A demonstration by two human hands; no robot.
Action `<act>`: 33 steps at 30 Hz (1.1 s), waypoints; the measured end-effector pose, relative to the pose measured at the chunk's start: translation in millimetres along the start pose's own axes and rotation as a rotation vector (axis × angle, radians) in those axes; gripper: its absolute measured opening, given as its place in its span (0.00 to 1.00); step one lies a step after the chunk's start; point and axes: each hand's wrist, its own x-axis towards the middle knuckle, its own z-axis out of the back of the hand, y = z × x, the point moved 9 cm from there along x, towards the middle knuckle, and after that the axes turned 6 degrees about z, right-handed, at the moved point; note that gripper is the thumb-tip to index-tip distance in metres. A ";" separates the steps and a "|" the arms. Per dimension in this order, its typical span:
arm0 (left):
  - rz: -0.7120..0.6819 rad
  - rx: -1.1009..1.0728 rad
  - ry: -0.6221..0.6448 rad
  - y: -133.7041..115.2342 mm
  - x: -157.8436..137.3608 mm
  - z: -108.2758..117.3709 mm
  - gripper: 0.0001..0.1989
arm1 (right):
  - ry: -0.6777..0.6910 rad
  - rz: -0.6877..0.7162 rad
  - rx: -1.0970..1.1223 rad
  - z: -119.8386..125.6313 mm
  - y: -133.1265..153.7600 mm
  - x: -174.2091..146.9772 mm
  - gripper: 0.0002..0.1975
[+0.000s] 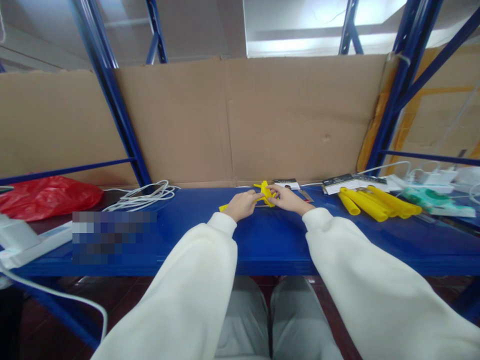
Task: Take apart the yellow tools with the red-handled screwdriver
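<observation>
Yellow pc. (266,191) sat btwn L hand (242,204) & R hand (288,199) over blue tabletop (273,240), each curled closed, gripping it from opp. sides.

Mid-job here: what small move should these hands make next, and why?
I'd probably hold the yellow piece steady with the left hand and ease the right hand slightly aside. Both hands meet at the piece and cover part of it, so its shape is hard to make out in the head view.
</observation>
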 end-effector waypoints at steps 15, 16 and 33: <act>0.029 -0.028 -0.002 3.0 0.3 -0.7 0.25 | -0.057 -0.203 0.112 4.4 -25.5 0.4 0.08; 0.036 -0.027 -0.001 4.1 0.4 -0.9 0.25 | -0.056 -0.184 0.049 7.1 -23.5 0.5 0.06; 0.107 -0.068 -0.046 18.3 3.5 -2.8 0.24 | -0.456 -0.483 -0.097 63.6 -61.9 -22.7 0.17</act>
